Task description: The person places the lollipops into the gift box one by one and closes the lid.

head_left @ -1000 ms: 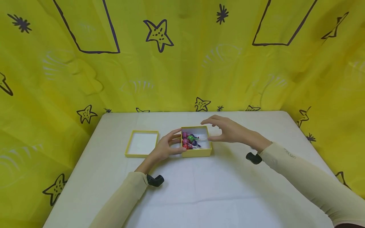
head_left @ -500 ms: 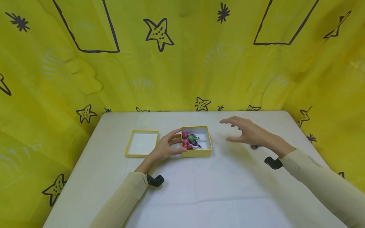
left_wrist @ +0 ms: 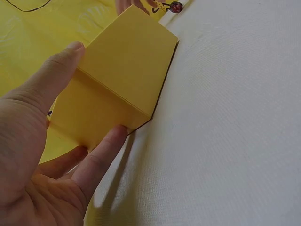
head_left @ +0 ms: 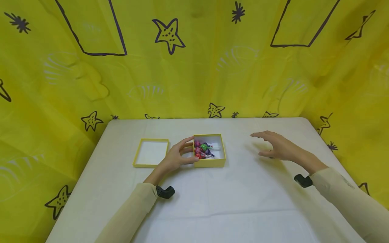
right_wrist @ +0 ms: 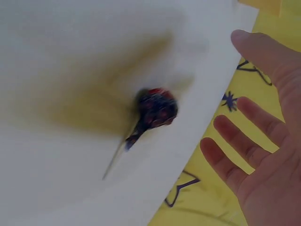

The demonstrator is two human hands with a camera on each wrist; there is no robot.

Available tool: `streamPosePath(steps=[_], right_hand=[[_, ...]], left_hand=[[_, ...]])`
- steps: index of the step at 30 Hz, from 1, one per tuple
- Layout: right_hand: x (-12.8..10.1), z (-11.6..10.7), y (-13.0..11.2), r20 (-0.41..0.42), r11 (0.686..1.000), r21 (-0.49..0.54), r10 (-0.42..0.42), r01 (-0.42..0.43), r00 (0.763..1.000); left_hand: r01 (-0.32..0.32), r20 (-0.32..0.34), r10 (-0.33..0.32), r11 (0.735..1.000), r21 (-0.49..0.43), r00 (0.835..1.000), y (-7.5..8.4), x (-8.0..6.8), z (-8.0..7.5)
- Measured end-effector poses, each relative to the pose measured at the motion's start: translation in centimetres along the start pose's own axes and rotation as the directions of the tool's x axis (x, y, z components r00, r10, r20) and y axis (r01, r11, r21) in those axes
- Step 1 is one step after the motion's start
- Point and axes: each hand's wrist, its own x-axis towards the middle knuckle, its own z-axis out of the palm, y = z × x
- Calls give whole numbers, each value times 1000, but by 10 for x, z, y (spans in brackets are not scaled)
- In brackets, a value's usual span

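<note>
1. Head view: the left hand (head_left: 174,158) steadies the yellow box (head_left: 209,162), thumb and fingers curled against its left wall. Lollipops (head_left: 203,150) fill the box's left half. The lid (head_left: 151,153) lies open side up just left of the box, beyond the left hand. The right hand (head_left: 278,147) hovers well right of the box, fingers spread and relaxed, holding nothing. A loose lollipop is mostly hidden under it. All rests on the white table (head_left: 212,202).

2. Left wrist view: the left hand (left_wrist: 42,155) grips the yellow box (left_wrist: 122,80) at a corner, thumb on one wall and a fingertip on the next. The box sits flat on the table.

3. Right wrist view: the right hand (right_wrist: 263,155) is open over a blurred red-and-blue lollipop (right_wrist: 155,107) lying on the table near its edge, not touching it. The box shows only as a yellow corner at the top.

4. Judgement: the step looks like reaching for the stray lollipop. The next move calls for lowering the fingers and pinching its stick or head.

5. No brand, label or writing can be read; the backdrop bears only drawn stars.
</note>
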Motion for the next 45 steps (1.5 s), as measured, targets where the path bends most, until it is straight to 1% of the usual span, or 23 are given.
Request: streamPosePath(steps=[5, 10, 12, 18, 24, 32, 41, 45], right_hand=[[-12, 3, 16, 19, 999, -33, 7, -6, 1000], [-22, 3, 25, 43, 999, -18, 38, -37, 998], [-25, 4, 28, 42, 999, -13, 45, -44, 998], [-31, 9, 35, 30, 1000, -3, 31, -30, 999], [-33, 10, 38, 38, 998, 31, 58, -60, 998], [-33, 11, 39, 48, 993, 30, 112, -114, 993], [-32, 11, 35, 62, 991, 22, 134, -135, 989], [-32, 11, 35, 58, 991, 29, 128, -130, 990]], left_hand=[[1, 3, -1, 1000, -4, 1000, 1, 0, 0], [-1, 4, 1, 1000, -4, 1000, 2, 0, 0], [0, 7, 0, 1000, -4, 1000, 1, 0, 0], [-2, 7, 2, 1000, -4, 1000, 1, 0, 0], [-1, 7, 1, 1000, 0, 1000, 0, 1, 0], [12, 6, -12, 1000, 5, 1000, 1, 1, -1], [5, 2, -5, 1000, -1, 1000, -1, 1, 0], [7, 2, -7, 1000, 0, 1000, 0, 1, 1]])
